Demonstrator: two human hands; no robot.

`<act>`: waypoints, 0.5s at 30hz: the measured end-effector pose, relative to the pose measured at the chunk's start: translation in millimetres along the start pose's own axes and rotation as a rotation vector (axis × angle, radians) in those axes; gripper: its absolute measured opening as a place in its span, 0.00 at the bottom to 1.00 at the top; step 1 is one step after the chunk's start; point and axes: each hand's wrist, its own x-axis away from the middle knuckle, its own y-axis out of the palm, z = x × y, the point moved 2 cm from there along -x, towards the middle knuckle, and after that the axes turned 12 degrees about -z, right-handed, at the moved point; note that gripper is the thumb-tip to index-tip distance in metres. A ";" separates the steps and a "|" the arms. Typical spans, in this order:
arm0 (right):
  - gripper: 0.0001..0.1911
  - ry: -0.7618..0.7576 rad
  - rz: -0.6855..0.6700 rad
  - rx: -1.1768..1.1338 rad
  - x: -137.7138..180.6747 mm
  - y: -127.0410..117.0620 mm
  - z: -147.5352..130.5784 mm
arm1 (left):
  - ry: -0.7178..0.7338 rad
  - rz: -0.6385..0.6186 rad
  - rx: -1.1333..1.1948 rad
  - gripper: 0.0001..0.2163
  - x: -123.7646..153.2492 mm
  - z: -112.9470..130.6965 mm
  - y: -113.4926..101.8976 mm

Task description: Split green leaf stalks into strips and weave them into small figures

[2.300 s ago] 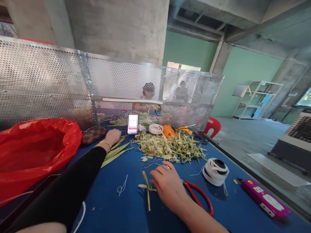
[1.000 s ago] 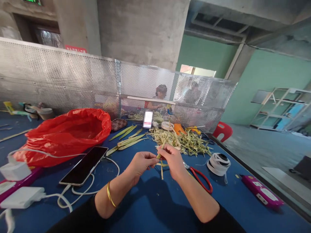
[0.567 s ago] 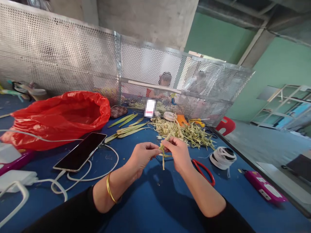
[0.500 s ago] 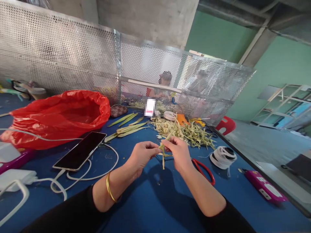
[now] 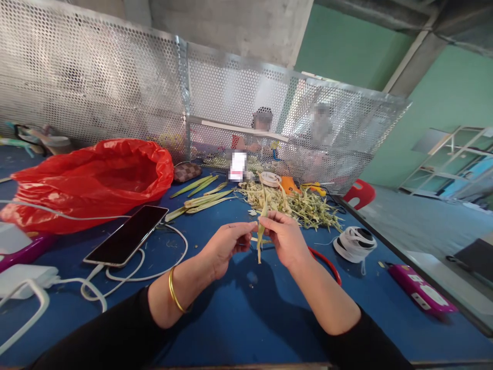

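Over the blue table (image 5: 231, 318), my right hand (image 5: 288, 239) pinches a pale green, dried-looking leaf strip (image 5: 261, 231) between thumb and fingers. The strip stands nearly upright, its narrow end hanging below the fingers. My left hand (image 5: 225, 247), a gold bangle at its wrist, is closed just left of the strip. Its thumb and forefinger are pressed together; whatever they may pinch is too small to make out. Behind the hands lie a heap of pale and greenish shreds (image 5: 316, 210) and several longer flat leaves (image 5: 210, 202).
A red plastic bag (image 5: 92, 174) and a cabled phone (image 5: 127, 236) occupy the left side. To the right are a red loop-shaped handle (image 5: 327, 263), a wound white strap (image 5: 352, 242) and a purple device (image 5: 419, 290). A perforated metal screen (image 5: 239, 87) runs behind; people sit beyond it.
My left thumb and fingertips have drawn slightly away from the strip, which both hands gripped before. The strip has turned more upright in my right hand. The view has shifted slightly.
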 end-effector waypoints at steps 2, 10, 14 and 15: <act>0.10 0.022 -0.057 -0.001 0.7 0.3 1.3 | -0.031 -0.041 0.075 0.09 -1.2 -3.1 -1.2; 0.10 0.099 -0.146 0.025 3.2 1.6 4.9 | -0.003 -0.151 0.200 0.07 -4.0 -2.3 2.9; 0.09 0.080 -0.161 0.086 2.6 1.2 2.2 | 0.033 -0.021 0.023 0.08 -2.2 4.8 1.2; 0.08 0.076 -0.150 0.097 2.6 1.0 1.2 | 0.031 -0.004 -0.017 0.08 -1.7 5.9 0.8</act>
